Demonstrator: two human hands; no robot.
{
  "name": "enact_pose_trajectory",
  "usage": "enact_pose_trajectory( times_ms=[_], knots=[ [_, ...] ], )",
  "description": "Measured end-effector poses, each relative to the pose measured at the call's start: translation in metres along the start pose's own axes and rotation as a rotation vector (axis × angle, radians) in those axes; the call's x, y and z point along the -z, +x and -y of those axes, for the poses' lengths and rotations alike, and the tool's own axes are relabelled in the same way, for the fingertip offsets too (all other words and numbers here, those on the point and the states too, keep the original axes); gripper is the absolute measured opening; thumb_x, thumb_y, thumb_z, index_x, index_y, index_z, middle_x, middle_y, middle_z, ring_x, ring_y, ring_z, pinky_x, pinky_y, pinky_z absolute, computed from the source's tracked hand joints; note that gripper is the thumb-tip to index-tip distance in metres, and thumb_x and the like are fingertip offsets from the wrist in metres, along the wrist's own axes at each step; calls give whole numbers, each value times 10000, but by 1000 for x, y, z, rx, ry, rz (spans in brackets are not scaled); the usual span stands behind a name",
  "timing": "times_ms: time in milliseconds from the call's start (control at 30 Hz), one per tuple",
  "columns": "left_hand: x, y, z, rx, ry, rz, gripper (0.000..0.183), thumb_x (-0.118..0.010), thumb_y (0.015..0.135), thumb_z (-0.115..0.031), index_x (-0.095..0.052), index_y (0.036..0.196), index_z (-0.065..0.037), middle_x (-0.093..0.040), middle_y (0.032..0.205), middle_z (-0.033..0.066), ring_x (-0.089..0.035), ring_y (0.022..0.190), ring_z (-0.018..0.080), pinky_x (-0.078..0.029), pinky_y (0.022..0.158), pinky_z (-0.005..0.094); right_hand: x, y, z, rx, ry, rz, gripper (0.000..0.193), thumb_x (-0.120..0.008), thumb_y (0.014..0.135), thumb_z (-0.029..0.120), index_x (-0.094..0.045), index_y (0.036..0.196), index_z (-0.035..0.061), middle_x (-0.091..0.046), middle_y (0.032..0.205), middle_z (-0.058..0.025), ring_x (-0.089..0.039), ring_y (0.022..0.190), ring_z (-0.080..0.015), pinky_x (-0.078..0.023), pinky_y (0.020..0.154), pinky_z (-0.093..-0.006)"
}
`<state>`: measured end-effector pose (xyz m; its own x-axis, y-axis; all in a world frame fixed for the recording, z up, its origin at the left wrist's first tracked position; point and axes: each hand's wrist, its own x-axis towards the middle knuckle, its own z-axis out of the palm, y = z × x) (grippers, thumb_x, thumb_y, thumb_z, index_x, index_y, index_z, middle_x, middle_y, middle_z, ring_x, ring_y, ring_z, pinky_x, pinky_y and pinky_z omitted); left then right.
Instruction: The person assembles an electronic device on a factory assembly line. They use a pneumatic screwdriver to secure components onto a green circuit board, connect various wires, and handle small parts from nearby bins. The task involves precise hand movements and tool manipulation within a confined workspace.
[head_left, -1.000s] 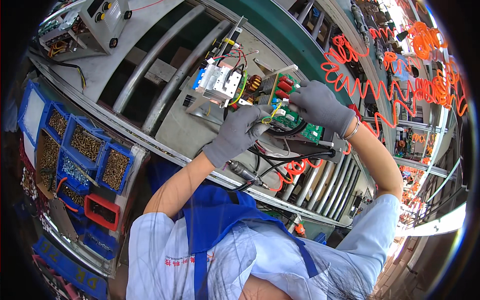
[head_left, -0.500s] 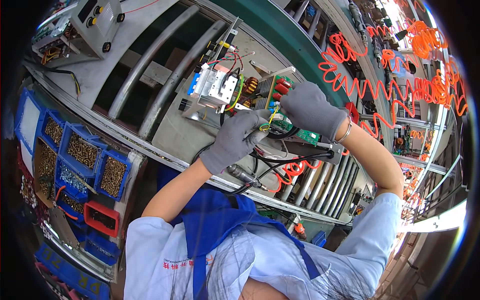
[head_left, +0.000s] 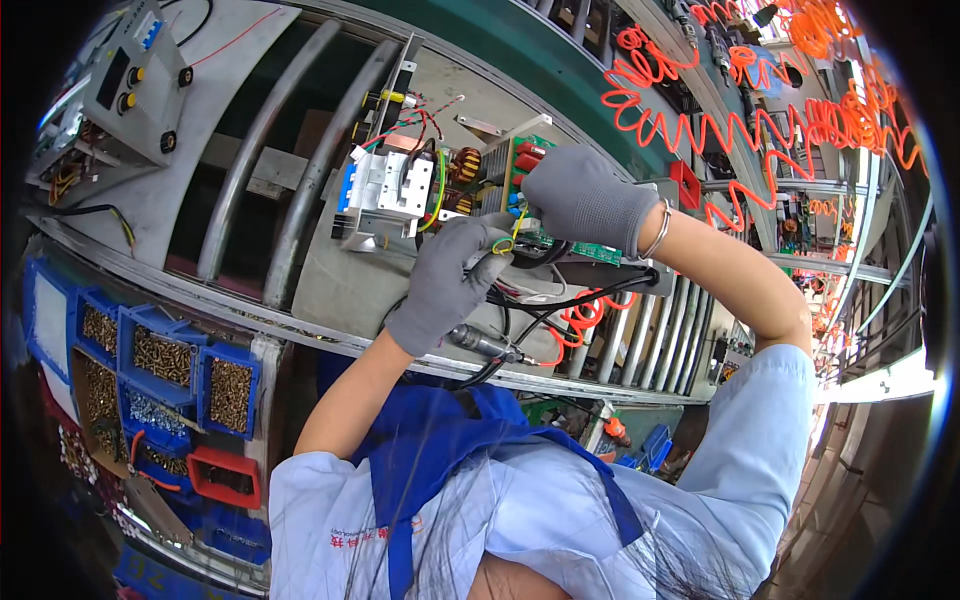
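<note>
In front of me lies an electronic assembly with a white breaker block (head_left: pixel 392 186), copper coils and a green circuit board (head_left: pixel 592 252). My left hand (head_left: pixel 452 277), in a grey glove, pinches a yellow-green wire (head_left: pixel 505 243) between thumb and fingertips. Over the red parts of the board is my right hand (head_left: pixel 588 200), also gloved in grey; its fingers are curled near the wire's upper end, and what they hold is hidden. Black cables (head_left: pixel 590 298) run from the assembly below my hands. Beside my left wrist lies a pneumatic screwdriver (head_left: pixel 482 341) with an orange coiled hose.
Blue bins of screws (head_left: pixel 160 355) and a red bin (head_left: pixel 223 476) stand at the lower left. Metal rollers (head_left: pixel 275 150) flank the work plate. A second assembly (head_left: pixel 130 85) sits at the upper left. Orange coiled hoses (head_left: pixel 680 130) hang at the right.
The view has shifted, so the bench and assembly appear further left. My left hand still pinches the wire; my right hand stays curled over the board.
</note>
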<state>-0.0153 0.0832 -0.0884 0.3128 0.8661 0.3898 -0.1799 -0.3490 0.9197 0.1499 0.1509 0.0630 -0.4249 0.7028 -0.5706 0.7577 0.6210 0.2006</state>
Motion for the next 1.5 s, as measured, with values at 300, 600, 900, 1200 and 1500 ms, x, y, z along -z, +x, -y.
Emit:
enact_pose_trajectory(
  times_ms=[300, 600, 900, 1200, 1500],
  knots=[
    [5, 6, -24, 352, -511, -152, 253, -754, 909, -187, -674, 1068, -8, -680, 970, 14, -588, 838, 48, -491, 734, 222, -30, -24, 8, -221, 93, -158, 161, -614, 849, 214, -666, 791, 74, -638, 708, -171, -654, 711, -369, -503, 625, -481],
    [-1, 68, -72, 236, 288, -18, 261, -765, 869, -195, -692, 1027, -1, -707, 824, 96, -682, 746, 138, -550, 693, 298, -5, -57, 38, -348, 553, -1030, 243, -627, 926, 299, -695, 950, 67, -669, 800, -154, -659, 800, -358, -515, 688, -448],
    [-29, 85, -73, 112, 379, 193, 171, -713, 887, -117, -698, 1012, 0, -724, 825, 94, -685, 740, 156, -546, 693, 303, -62, -76, 24, -365, 1381, -956, 266, -585, 939, 156, -689, 1096, -33, -687, 788, -53, -618, 705, -89, -503, 669, -262],
    [-55, -65, -61, -30, 638, 481, 232, -610, 950, -224, -610, 1101, -46, -650, 925, 99, -637, 848, 220, -513, 763, 367, -113, -114, 75, -390, 1492, -858, 280, -577, 916, 151, -679, 1132, 4, -719, 852, -95, -671, 769, -137, -527, 729, -290],
    [24, -109, -5, 558, 113, -158, 432, -554, 942, -77, -524, 1366, -5, -673, 1089, 119, -647, 967, 158, -546, 802, 289, -176, -132, 144, -551, 1684, -925, 298, -616, 932, 162, -662, 1177, -1, -657, 876, -28, -573, 772, -66, -483, 687, -240]
  ],
)
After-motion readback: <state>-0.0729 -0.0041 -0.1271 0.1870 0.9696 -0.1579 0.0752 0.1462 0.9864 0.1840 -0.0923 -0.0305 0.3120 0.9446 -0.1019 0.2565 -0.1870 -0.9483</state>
